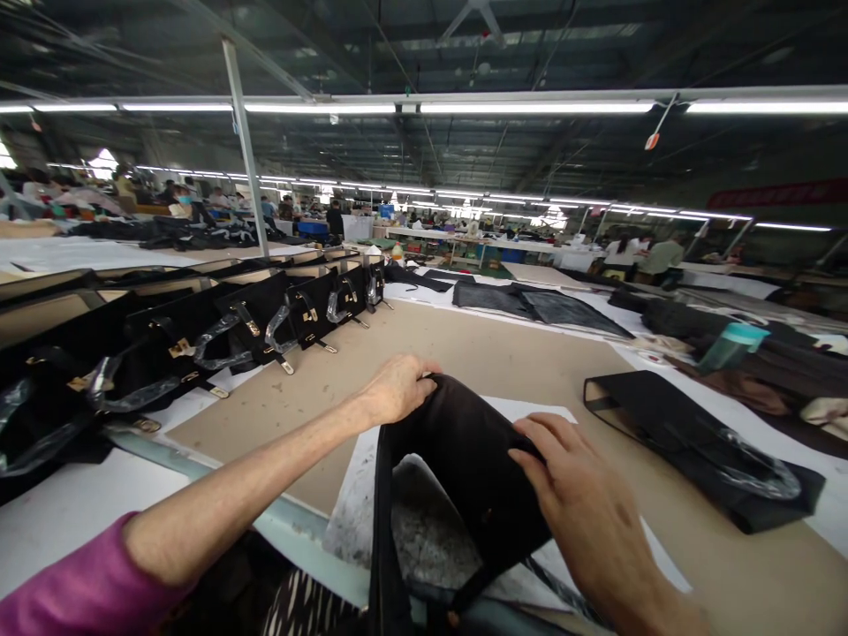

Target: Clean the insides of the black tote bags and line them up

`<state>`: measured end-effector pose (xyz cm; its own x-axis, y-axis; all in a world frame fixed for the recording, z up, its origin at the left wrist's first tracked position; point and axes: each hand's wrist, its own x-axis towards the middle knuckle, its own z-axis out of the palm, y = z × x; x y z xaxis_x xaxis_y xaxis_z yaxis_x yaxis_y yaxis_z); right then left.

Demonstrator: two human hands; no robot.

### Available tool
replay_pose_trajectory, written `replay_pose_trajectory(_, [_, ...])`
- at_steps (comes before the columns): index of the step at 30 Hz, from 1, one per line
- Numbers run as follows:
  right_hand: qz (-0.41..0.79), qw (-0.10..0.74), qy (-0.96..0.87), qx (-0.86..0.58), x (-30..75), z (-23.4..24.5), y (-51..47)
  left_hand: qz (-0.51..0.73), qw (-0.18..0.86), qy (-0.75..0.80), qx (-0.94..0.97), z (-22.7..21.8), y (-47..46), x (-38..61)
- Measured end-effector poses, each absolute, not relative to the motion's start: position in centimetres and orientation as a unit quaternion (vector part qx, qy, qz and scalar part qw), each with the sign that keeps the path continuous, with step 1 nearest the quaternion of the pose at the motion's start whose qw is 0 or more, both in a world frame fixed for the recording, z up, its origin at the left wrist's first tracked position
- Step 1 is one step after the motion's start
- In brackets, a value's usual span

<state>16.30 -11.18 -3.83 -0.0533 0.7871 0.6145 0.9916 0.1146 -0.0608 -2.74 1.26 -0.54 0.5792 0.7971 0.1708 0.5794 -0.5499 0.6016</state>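
I hold a black bag (457, 459) upright in front of me over the brown worktable (477, 353). My left hand (397, 389) is closed on the bag's far top edge. My right hand (576, 495) rests on the near right side of the bag, its fingers curled over the rim. The bag's mouth gapes open and shows a grey lining (424, 530). A black strap (381, 530) runs down its left side.
A long row of finished black handbags (252, 327) with gold fittings and plastic-wrapped handles lines the left. Another black bag (702, 450) lies on its side at the right. A teal cup (732, 346) and dark fabric pieces (530, 305) sit farther back. Other workers stand in the distance.
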Motion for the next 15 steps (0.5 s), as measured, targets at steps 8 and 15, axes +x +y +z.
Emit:
replay_pose_trajectory(8, [-0.311, 0.238, -0.637, -0.664, 16.3, -5.7, -9.6, 0.225, 0.252, 0.417, 0.844, -0.4, 0.5, -2.7])
replay_pose_trajectory(15, [-0.29, 0.291, -0.587, -0.697, 17.1, -6.3, -9.8, 0.205, 0.251, 0.442, 0.837, 0.0, 0.4, -2.4])
